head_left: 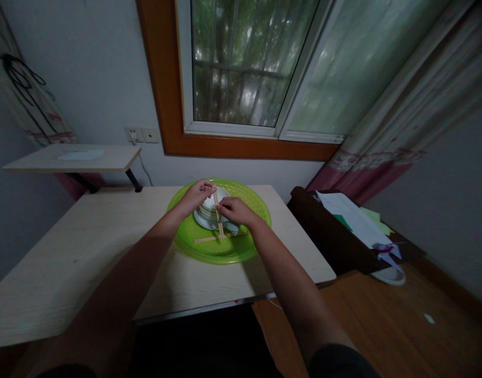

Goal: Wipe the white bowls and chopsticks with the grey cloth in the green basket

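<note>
A pair of light wooden chopsticks (220, 228) stands upright in front of a stack of white bowls (206, 211). My right hand (237, 211) pinches the chopsticks near their middle. At their upper end, the fingertips of my left hand (198, 196) close on them. The bowls rest on a white plate (201, 220). More chopsticks (203, 240) lie crosswise on the round green tray (186, 251), below the plate. A pale bluish cloth (230, 227) sits under my right hand, partly hidden by it.
The tray is on a light wooden table (103, 231) against the wall. A raised shelf (79, 158) with a paper stands at the left. To the right, a dark brown piece of furniture (323, 226) holds papers (349, 218). A window (244, 68) is ahead.
</note>
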The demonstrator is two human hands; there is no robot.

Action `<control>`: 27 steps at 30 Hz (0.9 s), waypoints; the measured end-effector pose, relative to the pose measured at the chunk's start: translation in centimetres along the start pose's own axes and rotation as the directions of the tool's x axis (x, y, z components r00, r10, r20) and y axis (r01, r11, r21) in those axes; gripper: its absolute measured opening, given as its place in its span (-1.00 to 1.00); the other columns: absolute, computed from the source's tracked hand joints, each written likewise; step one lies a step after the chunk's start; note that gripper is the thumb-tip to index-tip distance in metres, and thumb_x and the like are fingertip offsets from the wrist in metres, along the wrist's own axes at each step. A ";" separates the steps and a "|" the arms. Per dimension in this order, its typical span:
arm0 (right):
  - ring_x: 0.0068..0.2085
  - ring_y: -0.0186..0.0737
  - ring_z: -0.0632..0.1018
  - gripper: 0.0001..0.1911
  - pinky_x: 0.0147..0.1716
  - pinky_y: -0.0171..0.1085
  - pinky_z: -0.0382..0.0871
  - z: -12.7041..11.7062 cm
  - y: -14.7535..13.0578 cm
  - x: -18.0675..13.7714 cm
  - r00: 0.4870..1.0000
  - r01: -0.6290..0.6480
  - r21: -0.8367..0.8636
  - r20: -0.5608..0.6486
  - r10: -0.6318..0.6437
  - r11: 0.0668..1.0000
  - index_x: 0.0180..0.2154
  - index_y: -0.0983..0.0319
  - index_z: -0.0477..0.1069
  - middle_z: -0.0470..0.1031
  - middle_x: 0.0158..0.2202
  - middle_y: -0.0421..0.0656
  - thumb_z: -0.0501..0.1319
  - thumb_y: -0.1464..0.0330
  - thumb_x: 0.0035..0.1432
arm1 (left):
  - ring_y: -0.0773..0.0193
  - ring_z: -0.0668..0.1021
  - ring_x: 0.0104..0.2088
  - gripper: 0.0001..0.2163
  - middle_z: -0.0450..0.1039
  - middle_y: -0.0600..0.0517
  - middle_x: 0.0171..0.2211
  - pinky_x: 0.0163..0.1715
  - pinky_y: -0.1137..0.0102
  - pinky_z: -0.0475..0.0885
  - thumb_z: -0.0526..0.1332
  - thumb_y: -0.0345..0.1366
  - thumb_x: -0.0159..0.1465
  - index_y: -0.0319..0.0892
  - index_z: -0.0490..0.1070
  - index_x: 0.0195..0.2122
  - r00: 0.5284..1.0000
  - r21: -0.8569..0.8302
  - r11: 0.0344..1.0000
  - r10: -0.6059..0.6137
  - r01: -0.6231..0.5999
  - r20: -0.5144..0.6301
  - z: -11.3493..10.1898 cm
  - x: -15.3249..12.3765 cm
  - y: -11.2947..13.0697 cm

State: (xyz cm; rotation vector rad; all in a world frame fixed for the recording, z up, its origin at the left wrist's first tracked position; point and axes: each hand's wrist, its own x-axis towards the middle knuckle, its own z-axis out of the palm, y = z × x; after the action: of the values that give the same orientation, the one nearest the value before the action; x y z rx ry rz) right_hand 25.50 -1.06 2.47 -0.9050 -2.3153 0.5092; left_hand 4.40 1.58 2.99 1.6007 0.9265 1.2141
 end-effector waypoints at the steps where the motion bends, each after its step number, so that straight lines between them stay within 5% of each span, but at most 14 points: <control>1: -0.41 -0.24 0.42 -0.53 -0.31 -0.26 0.23 0.0 0.0 0.0 1.000 0.000 0.018 -0.001 0.000 1.000 -0.49 0.20 0.49 0.48 -0.48 -0.18 0.16 0.08 0.39 | 0.37 0.39 -0.53 -0.72 0.40 0.14 -0.48 -0.52 0.47 0.24 0.36 -0.05 0.21 -0.13 0.44 -0.24 1.000 -0.010 1.000 -0.016 0.016 0.013 -0.1 0.1 -0.3; 6: -0.45 -0.26 0.43 -0.47 -0.39 -0.29 0.22 0.1 0.2 -0.2 0.994 -0.105 0.098 -0.025 0.108 0.990 -0.44 0.21 0.59 0.53 -0.51 -0.21 0.20 -0.06 0.33 | 0.39 0.32 -0.61 -0.80 0.37 0.13 -0.54 -0.59 0.45 0.17 0.29 -0.12 0.25 -0.11 0.38 -0.38 0.994 -0.012 0.995 -0.094 0.095 0.051 -0.6 -0.2 -0.9; 9: -0.39 -0.23 0.50 -0.50 -0.34 -0.27 0.30 -0.2 0.6 -0.1 0.969 -0.138 0.180 -0.179 0.171 0.974 -0.39 0.19 0.61 0.59 -0.43 -0.20 0.23 -0.08 0.29 | 0.39 0.32 -0.62 -0.83 0.38 0.12 -0.55 -0.60 0.46 0.16 0.28 -0.17 0.25 -0.11 0.39 -0.40 0.993 -0.047 0.992 -0.114 0.116 0.029 -0.8 -0.6 -0.5; 14: -0.30 -0.15 0.55 -0.58 -0.25 -0.21 0.41 -1.2 1.1 0.3 0.810 -0.140 0.369 -0.491 0.321 0.919 -0.26 0.19 0.62 0.63 -0.33 -0.15 0.34 -0.05 0.18 | 0.39 0.36 -0.62 -0.83 0.41 0.12 -0.56 -0.61 0.47 0.18 0.29 -0.18 0.23 -0.13 0.38 -0.39 0.988 -0.100 0.983 -0.152 0.155 0.036 -0.9 -1.0 0.0; 17: -0.29 -0.15 0.54 -0.58 -0.25 -0.21 0.45 -1.4 1.2 0.5 0.753 -0.111 0.448 -0.545 0.369 0.887 -0.21 0.19 0.60 0.61 -0.33 -0.16 0.38 -0.02 0.11 | 0.38 0.41 -0.60 -0.82 0.47 0.09 -0.53 -0.60 0.48 0.23 0.30 -0.16 0.23 -0.13 0.38 -0.36 0.986 -0.117 0.980 -0.156 0.162 0.052 -0.8 -1.1 0.0; 24: -0.21 -0.13 0.62 -0.59 -0.14 -0.16 0.51 -0.3 1.1 0.4 0.897 -0.113 0.494 -0.322 0.302 0.862 -0.19 0.16 0.59 0.66 -0.24 -0.13 0.43 0.00 0.07 | 0.31 0.55 -0.50 -0.74 0.60 0.01 -0.39 -0.52 0.46 0.35 0.33 -0.07 0.22 -0.13 0.37 -0.29 0.989 -0.167 0.976 -0.125 0.137 0.081 -0.5 -1.7 0.7; 27: -0.10 -0.09 0.63 -0.62 -0.03 -0.10 0.50 -0.3 0.6 0.1 0.919 -0.111 0.411 -0.304 0.251 0.905 -0.14 0.15 0.61 0.67 -0.13 -0.09 0.42 0.05 0.11 | 0.30 0.57 -0.49 -0.75 0.58 0.03 -0.42 -0.48 0.45 0.41 0.32 -0.07 0.23 -0.14 0.38 -0.30 0.994 -0.172 0.980 -0.094 0.101 0.049 -0.4 -1.9 0.8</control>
State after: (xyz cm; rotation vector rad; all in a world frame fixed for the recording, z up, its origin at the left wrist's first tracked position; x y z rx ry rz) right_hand 25.90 -0.48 2.42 -0.9344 -1.7325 0.7840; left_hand 3.59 -0.31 3.29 1.4199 0.8398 1.1576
